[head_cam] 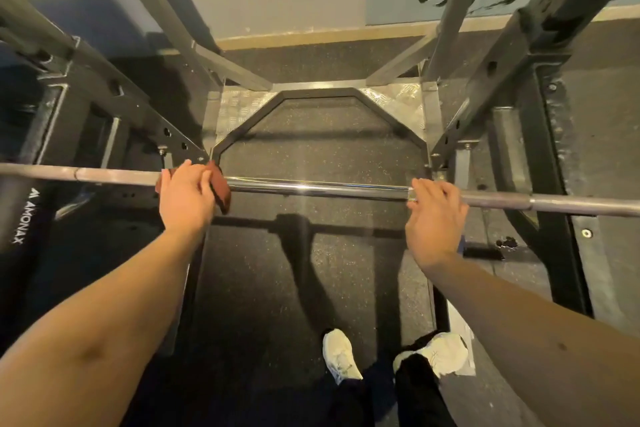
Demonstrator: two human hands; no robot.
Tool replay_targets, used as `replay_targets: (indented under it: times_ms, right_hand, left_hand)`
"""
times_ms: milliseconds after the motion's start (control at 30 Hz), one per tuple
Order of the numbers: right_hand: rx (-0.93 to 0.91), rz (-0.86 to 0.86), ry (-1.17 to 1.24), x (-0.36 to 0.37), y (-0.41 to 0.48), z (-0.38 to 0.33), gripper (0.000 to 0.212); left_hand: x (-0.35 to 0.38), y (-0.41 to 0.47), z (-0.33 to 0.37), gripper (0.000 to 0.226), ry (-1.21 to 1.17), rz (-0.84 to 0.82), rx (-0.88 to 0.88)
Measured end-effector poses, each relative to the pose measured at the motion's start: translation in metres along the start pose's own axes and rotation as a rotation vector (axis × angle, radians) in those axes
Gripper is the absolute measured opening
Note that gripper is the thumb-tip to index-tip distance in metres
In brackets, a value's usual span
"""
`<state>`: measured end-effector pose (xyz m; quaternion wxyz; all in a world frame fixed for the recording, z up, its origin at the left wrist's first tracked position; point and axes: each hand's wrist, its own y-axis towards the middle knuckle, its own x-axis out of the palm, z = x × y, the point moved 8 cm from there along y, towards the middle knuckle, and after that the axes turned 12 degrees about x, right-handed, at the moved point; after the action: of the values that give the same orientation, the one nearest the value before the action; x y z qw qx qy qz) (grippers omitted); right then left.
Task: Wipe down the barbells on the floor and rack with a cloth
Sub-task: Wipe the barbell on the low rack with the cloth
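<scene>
Partly hidden cloth (221, 188), left hand (185, 196) covering barbell (311, 188)

Barbell (311, 188) ends cut off; cloth (221, 189) mostly under left hand (185, 198).

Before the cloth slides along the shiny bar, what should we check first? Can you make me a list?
1. Cloth wrapped on the barbell: ok, it sits under the left hand.
2. Right hand steadying the bar: ok, it rests on top.
3. Bar seated on the rack: cannot tell, the supports are hidden.
4. Path between the hands free: ok, bare shiny metal.
5. Feet clear of the bar: ok, the white shoes stand on the floor behind it.
</scene>
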<state>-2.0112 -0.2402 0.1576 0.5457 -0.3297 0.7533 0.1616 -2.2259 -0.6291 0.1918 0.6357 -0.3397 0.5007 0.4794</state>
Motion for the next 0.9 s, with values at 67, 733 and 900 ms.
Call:
replay_targets:
  times_ms: [67,733,900]
  right_hand:
    - [-0.002,-0.006,0.017,0.001,0.001,0.000,0.046]
    - [0.006,-0.046,0.337,-0.044,0.021,0.041,0.038]
    - [-0.055,-0.037,0.354,-0.045,0.012,0.022,0.032]
  left_hand:
    - [-0.005,0.007,-0.015,0.035,0.004,-0.032,-0.060]
    - [0.124,-0.053,0.355,0.026,-0.085,-0.102,0.730]
    - [0.108,-0.046,0.348,0.038,-0.238,-0.205,0.831]
